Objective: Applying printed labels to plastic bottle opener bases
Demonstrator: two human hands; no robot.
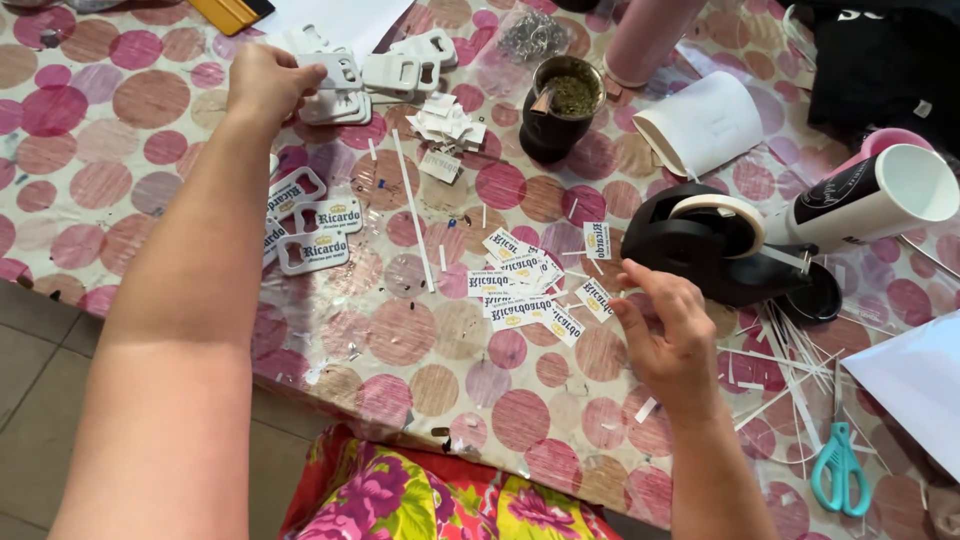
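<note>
A white plastic bottle opener (338, 70) sits atop a pile of blank ones at the far side of the dotted worktop (420, 340), pinched in the left hand's (268, 80) grip. The right hand (668, 335), fingers loosely curled around nothing visible, hovers beside small printed labels (525, 285), near a black tape dispenser (710, 245).

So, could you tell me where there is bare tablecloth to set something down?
Bare patches: the near edge between the forearms, below the cut labels, and the far-left cloth beside the left hand. Crowded: around the tape dispenser, paper strips and scissors.
</note>
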